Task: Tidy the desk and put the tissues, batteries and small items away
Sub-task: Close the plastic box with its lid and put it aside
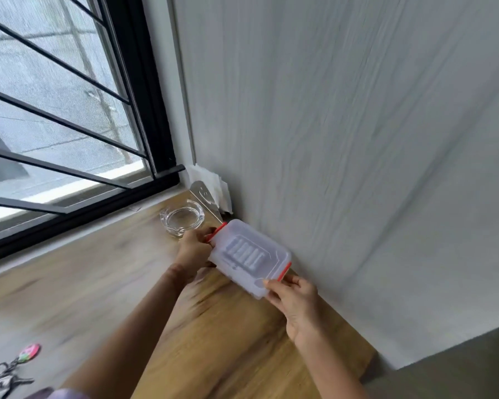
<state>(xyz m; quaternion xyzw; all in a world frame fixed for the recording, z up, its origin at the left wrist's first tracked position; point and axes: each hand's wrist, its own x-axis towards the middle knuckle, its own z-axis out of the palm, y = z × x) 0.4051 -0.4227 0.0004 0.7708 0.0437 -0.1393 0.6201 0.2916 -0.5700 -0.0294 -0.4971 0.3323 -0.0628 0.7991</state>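
Gripping the box (pixel 249 256) at both ends: with the left hand (pixel 192 250) curled round the far end, fingers at the red clip (pixel 218 230), and with the right hand (pixel 294 300) pinching the near corner just beside the other clip (pixel 284 271). Held tilted close to the wall (pixel 357 139), over the back of the surface (pixel 213 341); hard to say whether touching it. Probably fastening the lid, with a row of pale cylinders, likely the batteries, showing through it.

Set the box flat on the surface first, to have something firm to press against. Check the lid for an even seat all round. Steady the near end with the right hand and push the far clip down with the left thumb till snapped home; then swap and do the near one. Mind the glass ashtray (pixel 182 220) just beside the left hand, and the tissues (pixel 213 182) in their metal holder (pixel 203 197) in the corner behind it. Leave the keys (pixel 6 375) at the near edge for later.
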